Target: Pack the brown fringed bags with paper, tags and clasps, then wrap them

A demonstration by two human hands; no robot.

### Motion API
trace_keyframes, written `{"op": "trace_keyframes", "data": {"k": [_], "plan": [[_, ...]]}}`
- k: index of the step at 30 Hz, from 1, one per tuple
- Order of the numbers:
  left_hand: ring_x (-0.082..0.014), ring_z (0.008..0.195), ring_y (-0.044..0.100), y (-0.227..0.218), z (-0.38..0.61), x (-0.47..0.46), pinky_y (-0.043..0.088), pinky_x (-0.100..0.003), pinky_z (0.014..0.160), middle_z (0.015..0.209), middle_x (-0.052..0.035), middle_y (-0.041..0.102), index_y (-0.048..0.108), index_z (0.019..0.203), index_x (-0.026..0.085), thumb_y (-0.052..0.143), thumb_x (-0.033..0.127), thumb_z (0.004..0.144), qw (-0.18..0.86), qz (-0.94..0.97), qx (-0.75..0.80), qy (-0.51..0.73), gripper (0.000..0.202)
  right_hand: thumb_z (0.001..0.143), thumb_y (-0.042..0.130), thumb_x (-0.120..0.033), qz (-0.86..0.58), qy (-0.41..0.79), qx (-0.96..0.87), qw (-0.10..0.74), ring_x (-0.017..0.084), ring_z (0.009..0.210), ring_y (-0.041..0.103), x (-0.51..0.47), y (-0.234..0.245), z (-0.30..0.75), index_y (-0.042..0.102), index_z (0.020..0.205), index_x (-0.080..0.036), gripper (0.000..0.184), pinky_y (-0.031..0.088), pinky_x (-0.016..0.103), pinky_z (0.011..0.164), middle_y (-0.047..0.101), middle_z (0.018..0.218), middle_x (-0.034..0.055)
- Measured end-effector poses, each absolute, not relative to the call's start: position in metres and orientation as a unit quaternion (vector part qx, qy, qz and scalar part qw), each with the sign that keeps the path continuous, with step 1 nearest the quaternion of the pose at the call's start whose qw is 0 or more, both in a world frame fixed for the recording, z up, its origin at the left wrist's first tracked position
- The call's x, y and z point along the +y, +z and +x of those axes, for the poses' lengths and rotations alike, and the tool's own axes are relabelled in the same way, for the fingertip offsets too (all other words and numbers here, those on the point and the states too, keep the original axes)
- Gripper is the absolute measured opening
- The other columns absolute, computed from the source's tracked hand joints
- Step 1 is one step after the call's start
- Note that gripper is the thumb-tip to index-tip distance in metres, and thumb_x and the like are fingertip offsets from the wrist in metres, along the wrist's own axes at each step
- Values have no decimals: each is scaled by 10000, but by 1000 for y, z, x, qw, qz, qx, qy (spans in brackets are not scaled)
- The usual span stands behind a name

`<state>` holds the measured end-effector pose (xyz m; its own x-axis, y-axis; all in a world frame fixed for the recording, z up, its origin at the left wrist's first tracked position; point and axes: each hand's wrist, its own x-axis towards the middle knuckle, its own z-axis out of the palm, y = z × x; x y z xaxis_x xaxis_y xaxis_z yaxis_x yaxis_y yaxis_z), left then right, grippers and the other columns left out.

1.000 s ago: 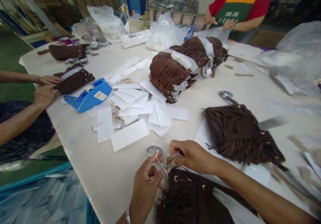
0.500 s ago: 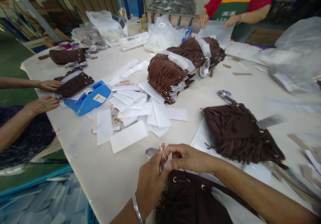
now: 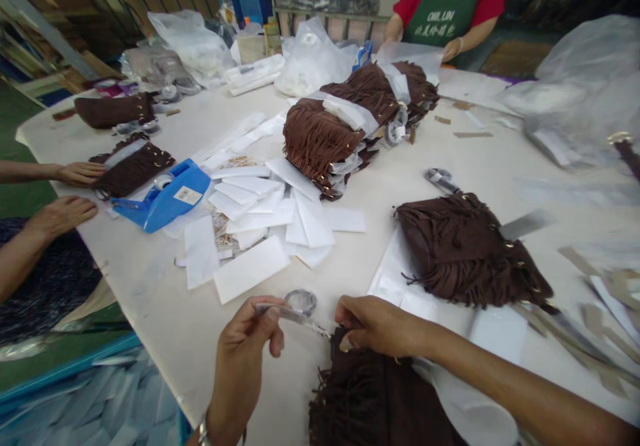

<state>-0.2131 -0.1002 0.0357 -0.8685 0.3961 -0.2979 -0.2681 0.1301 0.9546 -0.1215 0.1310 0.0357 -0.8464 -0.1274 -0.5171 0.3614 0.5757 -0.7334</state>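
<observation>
My left hand (image 3: 245,349) pinches the end of a thin clear strip (image 3: 293,317) that runs right toward my right hand (image 3: 373,326). My right hand is closed, fingertips pressed on the top edge of a dark brown fringed bag (image 3: 370,399) lying at the table's near edge. A small roll of clear tape (image 3: 301,301) sits on the table just behind the strip. A second brown fringed bag (image 3: 465,249) lies on white paper to the right.
White paper slips (image 3: 265,216) are scattered mid-table beside a blue tape dispenser (image 3: 165,196). A stack of fringed bags (image 3: 350,126) sits farther back. Another person's hands (image 3: 65,193) rest at the left by a bag; a person in red stands at the far side (image 3: 440,13). Plastic bags lie right.
My left hand has drawn away to the left and down, stretching the strip out from my right hand. The view has dropped slightly. The left person's near hand slid back.
</observation>
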Motion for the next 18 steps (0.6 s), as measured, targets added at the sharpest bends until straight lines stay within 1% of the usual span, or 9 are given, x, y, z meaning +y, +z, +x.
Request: {"op": "trace_keyframes", "data": {"k": [2, 3, 6, 7, 9, 11, 14, 16, 18], "plan": [[-64, 517, 445, 36, -223, -123, 359, -205, 532, 818, 0, 658, 621, 988, 193, 612, 392, 859, 234, 38, 717, 655, 237, 712, 733, -351, 58, -442, 852, 276, 127, 694, 513, 131, 32, -122, 595, 970, -215, 322, 324, 219, 563, 599, 805, -28], [-71, 504, 438, 35, -228, -136, 354, -206, 521, 763, 10, 644, 620, 993, 195, 598, 404, 863, 236, 41, 743, 625, 247, 713, 734, -353, 56, -436, 854, 279, 129, 693, 517, 131, 31, -122, 600, 967, -216, 319, 323, 219, 562, 602, 800, -28], [-114, 455, 467, 34, -239, -174, 362, -223, 477, 583, 29, 583, 644, 962, 197, 541, 437, 874, 250, 108, 874, 401, 276, 698, 751, -365, 57, -413, 861, 292, 140, 701, 541, 135, 32, -122, 617, 963, -215, 332, 321, 222, 562, 625, 802, -21], [-138, 488, 525, 37, -240, -181, 382, -233, 477, 642, 8, 626, 651, 968, 202, 529, 436, 873, 227, 147, 910, 314, 281, 706, 749, -360, 53, -409, 862, 295, 144, 705, 551, 137, 34, -122, 623, 969, -212, 327, 326, 223, 567, 635, 805, -16], [-191, 685, 648, 45, -235, -184, 455, -253, 537, 927, -42, 697, 642, 1053, 221, 519, 412, 880, 141, 230, 943, 193, 286, 775, 692, -325, 47, -414, 867, 273, 145, 720, 573, 141, 38, -127, 625, 1013, -209, 273, 349, 226, 596, 656, 826, -5], [-207, 902, 669, 53, -221, -170, 518, -261, 667, 1121, -58, 667, 592, 1169, 241, 493, 353, 912, 58, 313, 931, 180, 297, 859, 604, -300, 45, -418, 883, 209, 144, 748, 590, 141, 42, -140, 611, 1077, -211, 235, 376, 233, 644, 670, 871, 7], [-178, 1052, 636, 50, -192, -125, 517, -269, 889, 1186, -73, 647, 565, 1225, 243, 409, 206, 947, 39, 466, 852, 236, 321, 909, 554, -379, 20, -401, 907, 128, 162, 819, 608, 130, 38, -170, 577, 1169, -209, 311, 406, 255, 706, 675, 958, 33], [-182, 1064, 635, 38, -175, -92, 528, -290, 906, 1255, -87, 622, 544, 1275, 224, 370, 156, 946, 76, 527, 819, 215, 378, 879, 593, -432, -34, -369, 920, 131, 192, 897, 617, 118, 31, -191, 565, 1207, -202, 401, 422, 274, 745, 665, 1038, 60], [-191, 1025, 654, 25, -166, -67, 556, -308, 863, 1285, -102, 607, 508, 1326, 202, 349, 130, 946, 124, 536, 819, 166, 418, 855, 615, -397, -96, -318, 929, 163, 221, 936, 625, 107, 23, -207, 586, 1183, -202, 383, 435, 287, 745, 652, 1086, 80]]}}
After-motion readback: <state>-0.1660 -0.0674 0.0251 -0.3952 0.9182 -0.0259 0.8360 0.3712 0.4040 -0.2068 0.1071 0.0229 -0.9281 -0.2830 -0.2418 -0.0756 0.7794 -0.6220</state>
